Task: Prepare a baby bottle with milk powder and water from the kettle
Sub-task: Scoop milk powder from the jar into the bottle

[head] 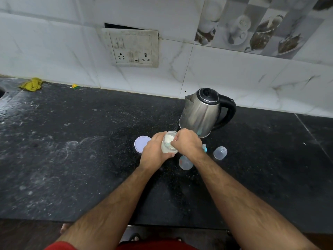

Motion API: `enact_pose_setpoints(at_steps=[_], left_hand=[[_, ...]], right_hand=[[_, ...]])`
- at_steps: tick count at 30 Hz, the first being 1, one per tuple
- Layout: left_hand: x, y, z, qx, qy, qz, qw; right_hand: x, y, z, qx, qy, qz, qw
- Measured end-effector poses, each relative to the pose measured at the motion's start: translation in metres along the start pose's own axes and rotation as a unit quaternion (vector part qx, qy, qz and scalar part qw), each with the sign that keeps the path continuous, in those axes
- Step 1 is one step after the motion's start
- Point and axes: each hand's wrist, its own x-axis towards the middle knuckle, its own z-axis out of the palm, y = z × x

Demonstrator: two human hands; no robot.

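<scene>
Frame centre: left hand (155, 150) clamps the powder jar (168, 144); right hand (186, 143), fingers closed, scoops inside. Next: carry powder level to the bottle (185, 162).

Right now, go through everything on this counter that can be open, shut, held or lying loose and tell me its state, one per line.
Powder jar: open, held by left hand.
Jar lid: off, flat on the counter.
Right hand: fingers at the jar mouth; what they grip is hidden.
Kettle: lid shut, upright.
Baby bottle: uncapped, partly behind the right wrist.
Bottle cap: off, standing alone.
</scene>
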Motion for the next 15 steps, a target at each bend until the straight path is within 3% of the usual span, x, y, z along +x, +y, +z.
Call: enact_pose_setpoints(at_steps=[10,15], left_hand=[[0.001,0.0,-0.001,0.016,0.004,0.009,1.0],[0.005,-0.005,-0.001,0.024,-0.002,-0.006,1.0]], right_hand=[[0.001,0.012,0.001,0.135,-0.04,0.03,0.989],[-0.003,0.03,-0.01,0.276,-0.037,0.064,0.958]])
